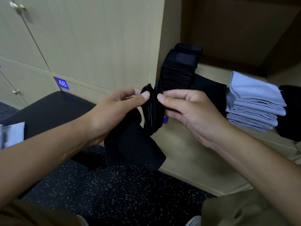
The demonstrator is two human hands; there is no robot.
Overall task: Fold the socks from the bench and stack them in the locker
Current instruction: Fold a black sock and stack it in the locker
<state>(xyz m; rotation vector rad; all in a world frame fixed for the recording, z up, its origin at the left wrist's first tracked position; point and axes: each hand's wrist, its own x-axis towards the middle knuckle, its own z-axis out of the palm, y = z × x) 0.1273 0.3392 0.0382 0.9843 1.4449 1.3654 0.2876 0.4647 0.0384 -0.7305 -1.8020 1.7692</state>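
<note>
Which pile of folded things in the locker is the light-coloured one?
The pale blue pile on the right side of the locker shelf. The tall pile to its left, nearer the two hands, is black.

Your forearms (53, 144) are bare to both hands, no rings or watch straps showing; you wear olive-khaki trousers (241, 211) with a buttoned pocket.

One head-worn view looks forward and down, close over the hands (154, 110), toward the open locker (211, 70).
</note>
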